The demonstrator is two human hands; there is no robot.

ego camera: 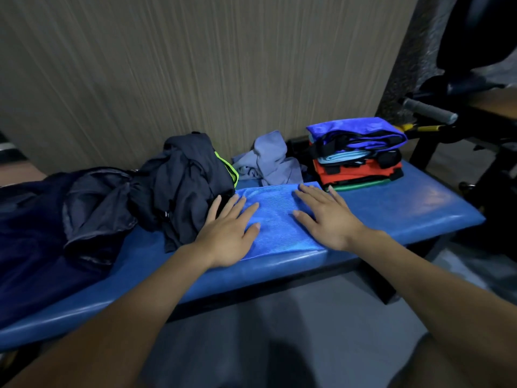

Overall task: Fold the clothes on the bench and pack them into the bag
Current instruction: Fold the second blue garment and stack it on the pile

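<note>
- Bare bench (405, 211) padding is lying open to the right of the right hand (327, 217), in front of the folded stack (361, 158).
- A dark crumpled heap (181, 186) is crowding the left hand (226, 233), touching its outer fingers.
- A pale blue garment (268, 161) is filling the gap between heap and stack, against the wall (167, 65).
- A dark bag (36, 219) is covering the bench's left end.
- Open padding is running along the near edge, left of the left forearm.
</note>
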